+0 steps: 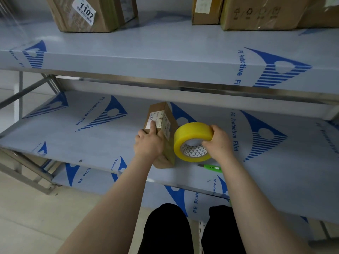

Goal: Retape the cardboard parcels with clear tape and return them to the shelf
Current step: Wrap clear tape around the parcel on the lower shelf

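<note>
Centre of frame, head view: small cardboard parcel [163, 116] lies on the middle shelf [91, 140], long side running away from the camera, white label on top. Left hand [149, 143] holds its near end, fingers draped over top, thumb on the left side. Right hand [219, 143] grips a yellowish tape roll [190, 132], touching the parcel's right side, fingers over the rim and one in the core. Green box cutter [212, 168] lies just below the roll. More parcels [88, 15] on the upper shelf at top of frame. Parcel looks light, stiff, corners crushable; best pinned from above or held by its long sides. Tape end not visible.
</note>
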